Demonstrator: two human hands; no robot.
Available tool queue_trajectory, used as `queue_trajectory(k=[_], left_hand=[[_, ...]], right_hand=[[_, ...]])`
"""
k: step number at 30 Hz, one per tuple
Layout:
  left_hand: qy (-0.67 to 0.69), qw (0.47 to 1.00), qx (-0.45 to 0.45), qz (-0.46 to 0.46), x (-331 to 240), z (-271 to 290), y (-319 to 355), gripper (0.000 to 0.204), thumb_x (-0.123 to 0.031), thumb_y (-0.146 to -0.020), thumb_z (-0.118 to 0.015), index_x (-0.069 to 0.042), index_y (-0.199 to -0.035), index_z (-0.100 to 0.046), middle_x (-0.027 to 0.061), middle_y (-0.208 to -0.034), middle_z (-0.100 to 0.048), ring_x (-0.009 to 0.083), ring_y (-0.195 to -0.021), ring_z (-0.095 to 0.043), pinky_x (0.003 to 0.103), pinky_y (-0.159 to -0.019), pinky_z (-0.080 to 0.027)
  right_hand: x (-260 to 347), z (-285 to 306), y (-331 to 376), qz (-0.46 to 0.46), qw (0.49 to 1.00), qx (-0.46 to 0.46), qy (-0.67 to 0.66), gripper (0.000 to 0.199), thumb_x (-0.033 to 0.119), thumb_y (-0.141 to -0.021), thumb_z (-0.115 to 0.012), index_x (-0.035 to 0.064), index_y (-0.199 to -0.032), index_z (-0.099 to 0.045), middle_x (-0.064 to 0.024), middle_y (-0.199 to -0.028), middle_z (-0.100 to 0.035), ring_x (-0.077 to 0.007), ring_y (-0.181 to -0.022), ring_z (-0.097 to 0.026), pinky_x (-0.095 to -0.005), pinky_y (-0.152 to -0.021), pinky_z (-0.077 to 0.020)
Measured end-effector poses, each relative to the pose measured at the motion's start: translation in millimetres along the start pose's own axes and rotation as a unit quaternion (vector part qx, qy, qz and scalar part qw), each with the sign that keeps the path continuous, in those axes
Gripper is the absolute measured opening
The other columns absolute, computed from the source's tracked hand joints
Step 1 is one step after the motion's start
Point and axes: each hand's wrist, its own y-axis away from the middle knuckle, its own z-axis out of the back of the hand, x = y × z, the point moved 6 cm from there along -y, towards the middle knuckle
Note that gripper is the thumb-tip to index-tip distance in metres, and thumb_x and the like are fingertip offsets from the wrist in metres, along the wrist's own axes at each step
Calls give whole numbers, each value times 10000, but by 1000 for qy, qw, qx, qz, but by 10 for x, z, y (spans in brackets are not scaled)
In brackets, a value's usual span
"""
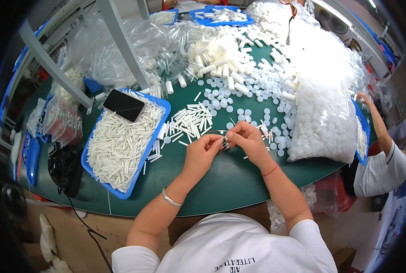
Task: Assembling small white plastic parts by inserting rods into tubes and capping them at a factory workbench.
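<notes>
My left hand [200,158] and my right hand [249,142] meet above the green table [203,182], close to its front edge. The fingertips of both are pinched together around something small, pale and partly dark, mostly hidden by the fingers. Just beyond them lies a loose pile of thin white sticks [191,120]. Translucent round caps [240,111] are scattered past my right hand, and a few short white pieces lie beside its knuckles.
At left, a blue tray [166,107] holds many white sticks, with a black phone [123,105] on top. A bulging clear bag of caps [323,136] stands at right. White tubes [221,57] are heaped behind. A grey post [121,43] rises at left; a co-worker's arm [379,120] reaches in at right.
</notes>
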Motion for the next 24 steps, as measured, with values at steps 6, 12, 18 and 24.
queue_trajectory(k=[6, 12, 18, 24], left_hand=[[-352, 867, -108, -335, -293, -28, 128, 115, -69, -884, -637, 8, -961, -671, 47, -799, -689, 96, -707, -636, 241, -596, -496], [-117, 990, -32, -72, -121, -22, -56, 129, -114, -918, -599, 7, -957, -621, 61, -821, -695, 100, -655, -629, 236, -556, -485], [-84, 995, 50, -22, -209, -99, -434, 243, -179, -884, -649, 0, -1042, -602, 42, -849, -683, 46, -599, -529, 203, -542, -429], [-479, 849, 54, -219, -106, -276, -731, 246, -180, -767, -717, -40, -964, -667, 122, -909, -606, 292, -895, -596, 388, -782, -482]], right_hand=[[-81, -72, 49, -40, 997, -34, -53, 151, 135, -879, -643, 44, -803, -549, -49, -741, -613, -96, -635, -551, -225, -592, -443], [-32, -31, 48, -26, 997, -31, -64, 114, 118, -883, -640, 27, -863, -575, -62, -808, -624, -111, -684, -581, -230, -637, -469], [120, 261, -31, 49, 988, -101, -103, 131, 137, -924, -580, 11, -944, -554, -122, -998, -654, -174, -873, -654, -258, -776, -523], [216, 433, -4, 26, 985, -172, -24, 168, 163, -923, -591, 16, -999, -564, -25, -745, -600, -82, -590, -575, -186, -495, -453]])
